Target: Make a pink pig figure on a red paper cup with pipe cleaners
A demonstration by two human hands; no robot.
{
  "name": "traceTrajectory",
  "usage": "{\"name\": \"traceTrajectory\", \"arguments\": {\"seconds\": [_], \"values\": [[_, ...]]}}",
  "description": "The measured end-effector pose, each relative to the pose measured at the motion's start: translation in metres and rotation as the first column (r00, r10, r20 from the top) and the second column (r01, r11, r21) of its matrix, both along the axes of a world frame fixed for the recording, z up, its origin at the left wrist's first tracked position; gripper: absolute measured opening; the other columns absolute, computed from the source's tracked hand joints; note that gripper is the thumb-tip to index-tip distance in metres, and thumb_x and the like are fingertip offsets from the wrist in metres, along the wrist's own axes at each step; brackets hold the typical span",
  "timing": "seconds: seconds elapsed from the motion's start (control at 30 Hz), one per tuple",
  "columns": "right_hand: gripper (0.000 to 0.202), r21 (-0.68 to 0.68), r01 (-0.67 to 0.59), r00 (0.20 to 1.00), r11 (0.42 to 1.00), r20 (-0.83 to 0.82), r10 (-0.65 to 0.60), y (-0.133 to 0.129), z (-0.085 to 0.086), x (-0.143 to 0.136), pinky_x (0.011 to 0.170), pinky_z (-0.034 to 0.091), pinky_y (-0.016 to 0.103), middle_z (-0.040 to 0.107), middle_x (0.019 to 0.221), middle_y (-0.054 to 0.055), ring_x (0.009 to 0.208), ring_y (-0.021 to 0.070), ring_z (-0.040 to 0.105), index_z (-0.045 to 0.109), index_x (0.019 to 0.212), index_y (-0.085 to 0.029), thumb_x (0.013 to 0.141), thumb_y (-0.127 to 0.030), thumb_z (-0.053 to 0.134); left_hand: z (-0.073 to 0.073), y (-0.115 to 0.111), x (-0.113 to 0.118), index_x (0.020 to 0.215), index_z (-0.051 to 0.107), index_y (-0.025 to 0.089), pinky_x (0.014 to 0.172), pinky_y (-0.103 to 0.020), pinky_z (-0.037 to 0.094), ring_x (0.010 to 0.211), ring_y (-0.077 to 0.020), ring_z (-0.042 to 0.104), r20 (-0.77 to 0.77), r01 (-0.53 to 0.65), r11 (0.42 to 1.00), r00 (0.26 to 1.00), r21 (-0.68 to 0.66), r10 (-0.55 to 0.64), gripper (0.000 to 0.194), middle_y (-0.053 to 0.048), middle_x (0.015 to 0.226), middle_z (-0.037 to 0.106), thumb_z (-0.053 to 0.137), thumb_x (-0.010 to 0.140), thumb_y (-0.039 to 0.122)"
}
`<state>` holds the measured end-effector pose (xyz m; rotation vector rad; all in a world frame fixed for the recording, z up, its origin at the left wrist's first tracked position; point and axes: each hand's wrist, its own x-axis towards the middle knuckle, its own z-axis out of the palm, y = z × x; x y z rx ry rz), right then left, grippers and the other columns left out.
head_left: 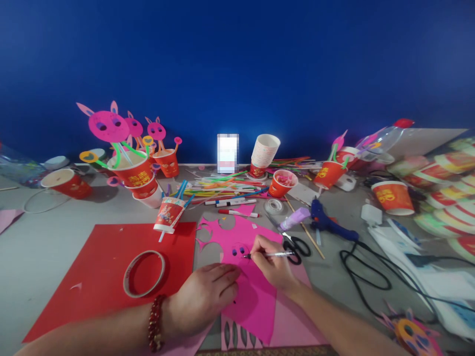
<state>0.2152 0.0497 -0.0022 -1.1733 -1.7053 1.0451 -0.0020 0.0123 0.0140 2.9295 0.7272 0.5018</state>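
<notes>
My right hand (272, 264) is closed round a slim pen (277, 254), its tip touching the bright pink paper (256, 296) beside two small dark blue eye shapes (238, 251). Flat on the paper's left part rests my left hand (208, 294), palm down, fingers loosely spread and holding nothing. Round cut-outs notch the paper's upper left edge. Under it lies a paler pink sheet (297, 311), with several leaf-shaped holes near the front edge. Black-handled scissors (297, 248) lie just right of the pen.
Red paper (100, 262) bears a tape roll (144, 273) at left. Behind are markers (237, 213), pipe cleaners (222, 187), red cups with pink rabbit faces (131, 170), stacked cups (265, 151) and a lit phone (227, 153). A blue glue gun (330, 222) with black cable lies at right.
</notes>
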Motion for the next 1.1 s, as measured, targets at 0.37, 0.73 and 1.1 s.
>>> {"name": "traceTrajectory", "arguments": {"seconds": [0.37,0.73,1.1], "values": [[0.020,-0.011,0.009,1.000,1.000,-0.009,-0.009,-0.0002,-0.0002,-0.0004,0.044,0.023,0.022,0.035,0.052,-0.007,0.045,0.0091,0.033,0.041,0.062,-0.022,0.079,-0.015,0.048,-0.0021,-0.0002,-0.0007,0.104,0.063,0.012,0.099,-0.036,0.052,0.116,-0.0219,0.060,-0.007,0.007,1.000,1.000,-0.018,-0.007,0.017,-0.011,0.122,0.068,0.051,0.094,0.017],[0.019,0.016,0.017,1.000,1.000,0.015,-0.017,0.0002,-0.0024,0.0006,0.044,0.022,0.022,0.035,0.053,-0.008,0.046,0.0088,0.032,0.041,0.063,-0.022,0.080,-0.014,0.047,-0.0036,-0.0009,-0.0008,0.107,0.063,0.012,0.099,-0.036,0.052,0.117,-0.0217,0.060,-0.002,-0.003,1.000,1.000,-0.024,0.003,0.018,-0.011,0.122,0.068,0.054,0.092,0.015],[0.020,0.036,0.004,1.000,0.999,0.016,-0.004,0.0000,-0.0023,0.0006,0.045,0.023,0.022,0.035,0.053,-0.008,0.047,0.0089,0.032,0.040,0.063,-0.022,0.081,-0.013,0.046,-0.0020,-0.0008,0.0002,0.106,0.063,0.013,0.099,-0.036,0.053,0.115,-0.0228,0.061,0.007,-0.001,0.999,1.000,-0.035,0.001,0.018,-0.011,0.121,0.068,0.049,0.094,0.015]]}}
